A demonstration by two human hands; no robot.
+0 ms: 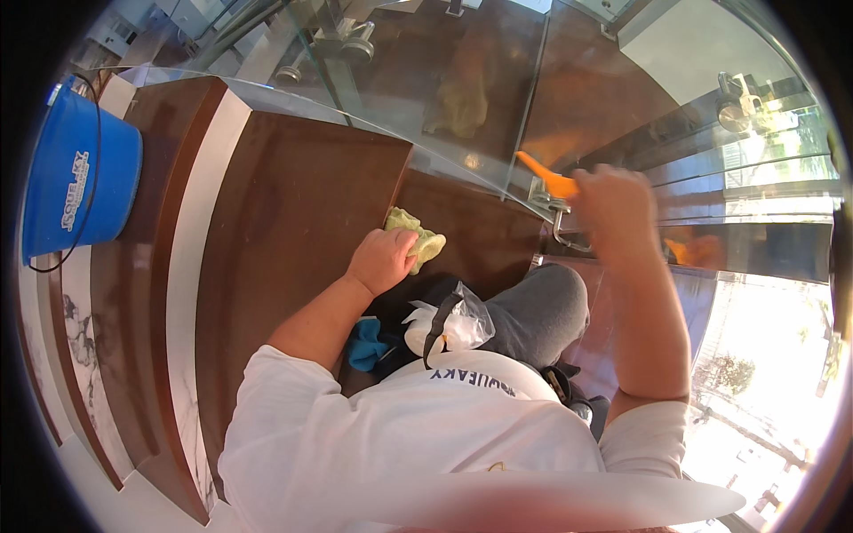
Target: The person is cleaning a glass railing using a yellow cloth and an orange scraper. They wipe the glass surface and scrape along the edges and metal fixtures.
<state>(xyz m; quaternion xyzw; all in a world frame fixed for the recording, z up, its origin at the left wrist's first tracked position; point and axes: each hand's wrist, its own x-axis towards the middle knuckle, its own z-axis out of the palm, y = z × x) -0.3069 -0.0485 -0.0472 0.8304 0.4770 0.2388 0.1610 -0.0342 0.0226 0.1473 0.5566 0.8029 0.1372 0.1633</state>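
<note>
My left hand (383,260) grips a crumpled yellow-green cloth (425,252) just over the edge of a dark brown stair tread (300,193). My right hand (616,203) is raised near the glass panel (480,133) and closed around an orange-handled tool (550,178); the hand is slightly blurred, and the far part of the tool cannot be made out. Below the right hand a metal glass fitting (566,230) shows. A blue cloth (366,344) and a clear plastic bag with white material (460,328) hang at my waist.
A blue bucket (80,173) with a dark handle stands on the stairs at the far left. Brown treads with white marbled risers (190,320) descend on the left. Glass panels with round metal fittings (733,110) rise in front and to the right.
</note>
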